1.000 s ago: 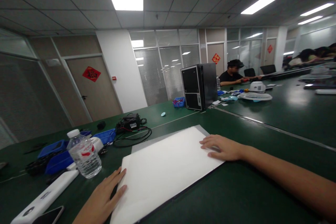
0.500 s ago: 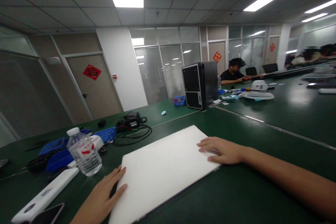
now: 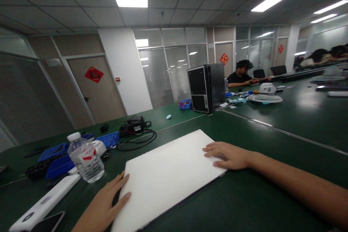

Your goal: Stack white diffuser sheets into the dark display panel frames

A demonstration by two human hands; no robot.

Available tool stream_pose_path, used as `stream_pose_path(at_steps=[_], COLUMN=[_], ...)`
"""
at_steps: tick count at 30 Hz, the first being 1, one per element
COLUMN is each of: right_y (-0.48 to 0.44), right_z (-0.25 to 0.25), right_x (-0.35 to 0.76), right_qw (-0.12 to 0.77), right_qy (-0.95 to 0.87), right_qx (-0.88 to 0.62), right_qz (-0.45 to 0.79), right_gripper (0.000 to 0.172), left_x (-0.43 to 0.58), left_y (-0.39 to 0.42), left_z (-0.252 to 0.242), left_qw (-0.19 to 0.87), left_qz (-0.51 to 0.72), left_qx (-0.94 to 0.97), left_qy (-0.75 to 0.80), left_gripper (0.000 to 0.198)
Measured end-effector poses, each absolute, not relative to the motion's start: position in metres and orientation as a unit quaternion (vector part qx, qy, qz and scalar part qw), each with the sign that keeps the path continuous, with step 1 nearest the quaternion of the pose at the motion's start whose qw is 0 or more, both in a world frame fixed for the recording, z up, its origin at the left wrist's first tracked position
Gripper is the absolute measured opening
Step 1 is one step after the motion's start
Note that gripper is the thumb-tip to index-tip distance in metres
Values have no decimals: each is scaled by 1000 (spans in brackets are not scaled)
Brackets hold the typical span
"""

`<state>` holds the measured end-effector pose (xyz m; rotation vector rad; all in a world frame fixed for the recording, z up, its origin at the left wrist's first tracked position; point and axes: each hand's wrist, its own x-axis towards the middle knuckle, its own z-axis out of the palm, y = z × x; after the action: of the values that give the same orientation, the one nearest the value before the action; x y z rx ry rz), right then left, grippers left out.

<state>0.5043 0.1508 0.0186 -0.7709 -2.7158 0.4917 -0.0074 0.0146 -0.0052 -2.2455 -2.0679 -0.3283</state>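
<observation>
A large white flat panel lies on the green table in front of me. My left hand rests open at its near left edge, fingers stretched along the side and thumb touching the panel. My right hand lies flat and open on the panel's far right corner, fingers spread on its surface. A thin dark layer shows under the panel's front edge.
A clear water bottle stands left of the panel, with blue bins, a white device, a phone and a black adapter with cables nearby. A black computer tower and white fan sit farther back, where another person sits.
The white panel has shifted so it now covers the grey sheet that showed beyond its far edge a second ago. Both hands stayed on its sides.
</observation>
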Motion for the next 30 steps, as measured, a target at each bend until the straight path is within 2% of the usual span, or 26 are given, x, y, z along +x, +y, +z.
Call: stream_pose_path(at_steps=[21,24,27,30], right_y=[154,160,174,190], right_z=[13,7,-3,-10], right_x=[507,508,514,525], right_qw=[143,187,264,296], right_qy=[-936,-917,-854,-798], right_qx=[-266,-290,-405,-492], right_qz=[178,199,193,183], right_gripper=[54,54,55,58], left_x=[-9,-9,-8,-7], left_y=[19,19,19,19], left_z=[-11,-11,-11,-11], left_qw=[40,38,40,35], left_qz=[-131,-137,-141,-128], left_qx=[-735,-732,-727,-724], left_qy=[-665,-667,-671,-677], left_gripper=[62,62,62,63])
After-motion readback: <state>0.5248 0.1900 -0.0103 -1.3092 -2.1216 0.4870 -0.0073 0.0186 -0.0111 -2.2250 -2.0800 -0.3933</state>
